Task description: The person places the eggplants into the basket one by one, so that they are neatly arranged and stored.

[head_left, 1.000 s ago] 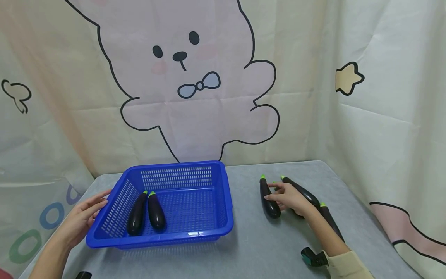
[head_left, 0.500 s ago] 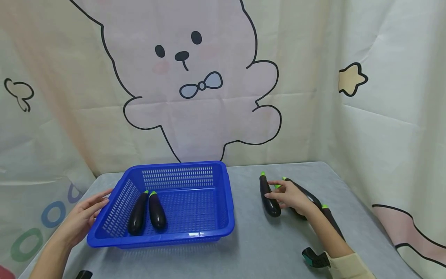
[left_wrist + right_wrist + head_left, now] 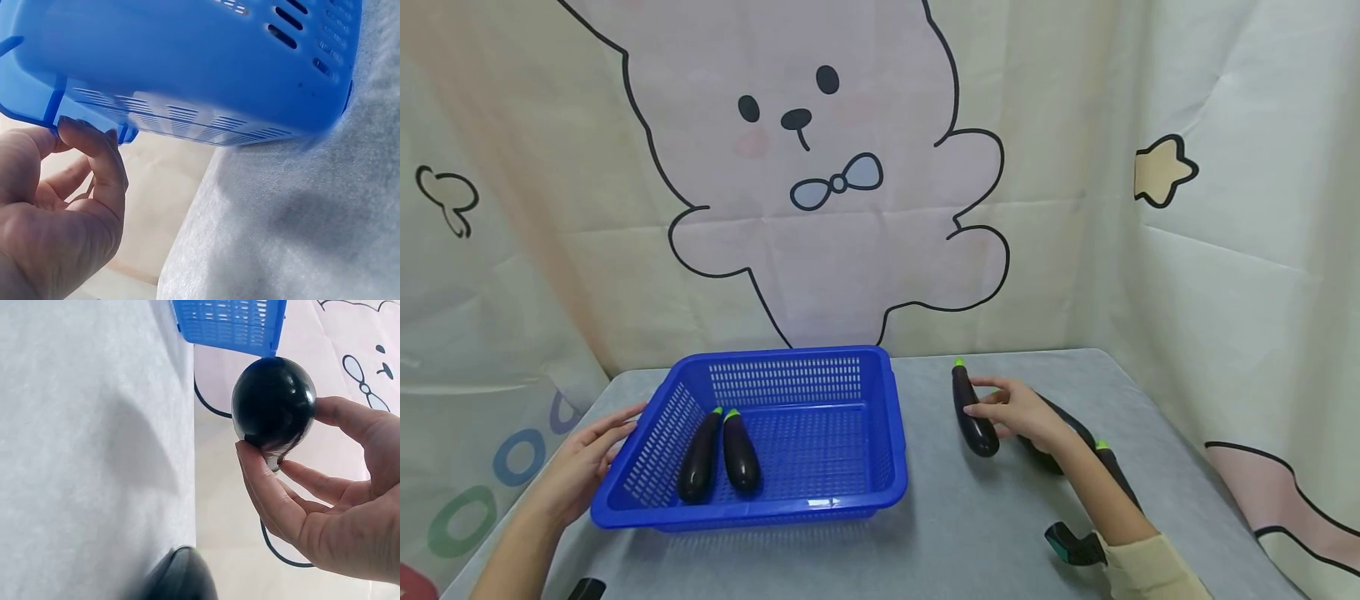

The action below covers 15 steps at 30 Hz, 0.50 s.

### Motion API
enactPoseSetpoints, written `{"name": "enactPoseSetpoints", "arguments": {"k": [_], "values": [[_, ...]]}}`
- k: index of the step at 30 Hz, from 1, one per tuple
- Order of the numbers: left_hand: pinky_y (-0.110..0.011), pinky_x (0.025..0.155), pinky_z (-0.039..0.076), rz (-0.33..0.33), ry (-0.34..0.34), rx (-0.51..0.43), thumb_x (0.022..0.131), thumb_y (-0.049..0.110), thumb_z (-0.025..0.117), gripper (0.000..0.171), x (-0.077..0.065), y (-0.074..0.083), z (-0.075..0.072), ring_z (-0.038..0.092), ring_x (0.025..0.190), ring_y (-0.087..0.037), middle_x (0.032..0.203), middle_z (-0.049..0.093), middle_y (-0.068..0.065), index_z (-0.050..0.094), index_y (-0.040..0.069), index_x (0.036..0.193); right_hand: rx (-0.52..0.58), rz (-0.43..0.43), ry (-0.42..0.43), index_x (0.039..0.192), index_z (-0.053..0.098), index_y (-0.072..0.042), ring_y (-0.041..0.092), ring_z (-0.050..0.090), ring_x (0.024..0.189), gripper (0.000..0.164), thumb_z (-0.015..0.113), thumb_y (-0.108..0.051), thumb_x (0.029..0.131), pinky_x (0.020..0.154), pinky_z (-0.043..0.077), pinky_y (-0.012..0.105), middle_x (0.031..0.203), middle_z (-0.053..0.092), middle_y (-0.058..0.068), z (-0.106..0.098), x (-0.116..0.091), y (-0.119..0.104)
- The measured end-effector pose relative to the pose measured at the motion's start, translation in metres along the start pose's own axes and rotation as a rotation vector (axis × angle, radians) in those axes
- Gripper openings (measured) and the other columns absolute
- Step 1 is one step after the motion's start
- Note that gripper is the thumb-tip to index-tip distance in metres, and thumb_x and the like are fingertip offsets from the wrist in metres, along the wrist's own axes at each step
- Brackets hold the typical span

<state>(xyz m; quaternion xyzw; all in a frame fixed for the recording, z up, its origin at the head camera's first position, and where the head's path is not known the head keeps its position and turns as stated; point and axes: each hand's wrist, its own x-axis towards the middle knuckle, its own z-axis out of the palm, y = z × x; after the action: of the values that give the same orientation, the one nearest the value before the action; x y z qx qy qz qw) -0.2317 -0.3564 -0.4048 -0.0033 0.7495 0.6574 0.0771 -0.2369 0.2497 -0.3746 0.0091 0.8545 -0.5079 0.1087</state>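
My right hand [image 3: 1030,414] pinches a dark eggplant [image 3: 973,417] with a green stem end, held a little above the table. In the right wrist view the eggplant's round bottom [image 3: 274,400] faces the camera between thumb and fingers. My left hand [image 3: 574,468] grips the left rim of a blue plastic basket [image 3: 820,505]; in the left wrist view its curled fingers [image 3: 100,156] meet the rim edge. Two eggplants, a left one [image 3: 700,458] and a right one [image 3: 741,457], lie side by side inside the basket, towards its left.
More eggplants lie right of and partly behind my right arm, one [image 3: 1116,471] with its green end showing. The grey-covered table [image 3: 970,533] ends at a curtain [image 3: 1037,317] printed with a cartoon bear. A black device [image 3: 1075,546] is by the right sleeve.
My right hand has raised the eggplant off the table and moved it slightly back and to the left. My left hand stays at the basket rim. The head view has shifted slightly.
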Motion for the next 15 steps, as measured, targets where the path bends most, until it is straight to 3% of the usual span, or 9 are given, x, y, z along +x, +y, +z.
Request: {"name": "enactPoseSetpoints", "arguments": {"k": [11,15], "values": [[-0.025,0.076,0.062,0.045,0.030,-0.016,0.113,0.028,0.052,0.031,0.000,0.000,0.002,0.073,0.092,-0.002,0.106,0.070,0.028,0.070,0.052,0.108,-0.047,-0.029,0.015,0.156,0.046,-0.002,0.032,0.071,0.108,0.069,0.076,-0.026,0.099,0.089,0.063,0.049,0.139,0.058,0.033,0.006,0.004,-0.020],[-0.023,0.078,0.061,0.039,0.037,0.018,0.112,0.031,0.053,0.027,0.000,0.000,0.003,0.072,0.093,-0.001,0.107,0.068,0.031,0.068,0.054,0.110,-0.040,-0.052,0.011,0.157,0.046,-0.003,0.033,0.072,0.108,0.068,0.075,-0.025,0.099,0.090,0.063,0.050,0.139,0.059,0.033,0.011,0.006,-0.029]]}}
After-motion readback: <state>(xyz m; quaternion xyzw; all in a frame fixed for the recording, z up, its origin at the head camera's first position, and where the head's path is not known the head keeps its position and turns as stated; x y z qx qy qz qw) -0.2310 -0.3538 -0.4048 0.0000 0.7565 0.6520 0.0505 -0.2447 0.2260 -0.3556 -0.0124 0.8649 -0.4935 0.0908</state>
